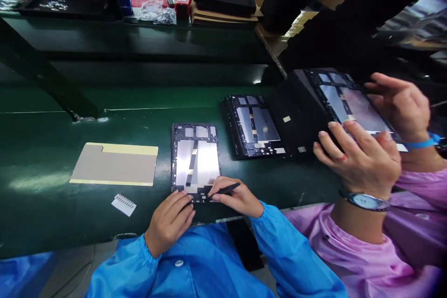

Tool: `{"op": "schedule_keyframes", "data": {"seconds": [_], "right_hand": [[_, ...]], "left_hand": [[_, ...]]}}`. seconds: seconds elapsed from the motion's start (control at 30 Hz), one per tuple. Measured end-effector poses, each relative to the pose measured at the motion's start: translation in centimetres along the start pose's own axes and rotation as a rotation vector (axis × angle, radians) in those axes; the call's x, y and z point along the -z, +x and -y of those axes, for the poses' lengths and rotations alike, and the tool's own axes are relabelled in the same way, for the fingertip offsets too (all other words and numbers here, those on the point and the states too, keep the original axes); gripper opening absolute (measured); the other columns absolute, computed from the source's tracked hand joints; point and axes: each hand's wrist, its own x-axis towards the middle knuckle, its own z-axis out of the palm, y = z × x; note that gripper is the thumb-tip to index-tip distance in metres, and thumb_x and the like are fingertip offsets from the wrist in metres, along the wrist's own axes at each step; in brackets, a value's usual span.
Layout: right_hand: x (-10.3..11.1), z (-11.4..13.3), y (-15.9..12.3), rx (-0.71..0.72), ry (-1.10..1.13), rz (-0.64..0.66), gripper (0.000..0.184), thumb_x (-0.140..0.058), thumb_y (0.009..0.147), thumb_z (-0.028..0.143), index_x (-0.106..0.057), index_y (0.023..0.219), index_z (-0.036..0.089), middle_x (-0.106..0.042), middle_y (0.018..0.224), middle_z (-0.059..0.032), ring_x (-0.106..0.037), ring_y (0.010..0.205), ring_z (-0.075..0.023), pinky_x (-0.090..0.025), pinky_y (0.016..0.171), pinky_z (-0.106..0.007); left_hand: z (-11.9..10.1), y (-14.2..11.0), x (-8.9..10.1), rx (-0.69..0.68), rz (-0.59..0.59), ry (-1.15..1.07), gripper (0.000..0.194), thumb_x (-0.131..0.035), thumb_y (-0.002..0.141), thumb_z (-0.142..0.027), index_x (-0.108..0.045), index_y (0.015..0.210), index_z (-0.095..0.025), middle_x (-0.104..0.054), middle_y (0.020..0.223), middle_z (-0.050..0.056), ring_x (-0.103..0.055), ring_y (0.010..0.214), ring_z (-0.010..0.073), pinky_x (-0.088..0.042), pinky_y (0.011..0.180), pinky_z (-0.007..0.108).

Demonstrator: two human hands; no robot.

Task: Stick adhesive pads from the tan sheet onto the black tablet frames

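Note:
An opened tablet (207, 160) lies on the green bench in front of me, its silver inner plate and a dark ribbon cable facing up. My left hand (171, 219) is at its lower left corner, fingers bent together over the edge. Between the fingers of my right hand (237, 198) is a slim black tweezers-like tool (228, 188), its tip pointing at the tablet's lower edge. Whether the tip touches a part is hidden by my fingers. Left of the tablet lie a grey sheet with yellow edges (115, 167) and a small white strip sheet (124, 205).
On my right, a co-worker in pink sleeves holds another opened tablet (349, 98) in both hands. Beside it, a stack of opened tablets (258, 125) stands on the bench. A dark metal post (45, 70) rises at left. The back shelf (157, 37) carries trays and plastic bags.

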Motion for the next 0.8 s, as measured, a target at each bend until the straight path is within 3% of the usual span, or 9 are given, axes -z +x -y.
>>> {"op": "schedule_keyframes", "data": {"seconds": [0.27,0.8], "right_hand": [[0.02,0.54,0.44,0.035,-0.040,0.036,0.011,-0.067,0.094,0.030,-0.073,0.095,0.021,-0.075,0.086,-0.0072,-0.070,0.078,-0.0190,-0.058,0.074,-0.034],[0.25,0.79,0.54,0.051,-0.094,0.108,0.011,-0.065,0.096,0.028,-0.072,0.098,0.020,-0.072,0.086,-0.0070,-0.068,0.079,-0.0184,-0.057,0.074,-0.031]], "left_hand": [[-0.01,0.10,0.10,-0.006,0.036,-0.009,0.012,-0.067,0.087,-0.009,-0.070,0.099,-0.012,-0.076,0.100,0.011,-0.073,0.101,0.0216,-0.062,0.095,0.036],[0.10,-0.15,-0.07,-0.019,0.052,0.013,0.011,-0.068,0.089,-0.012,-0.070,0.099,-0.012,-0.076,0.101,0.011,-0.072,0.102,0.0220,-0.061,0.095,0.037]]}}
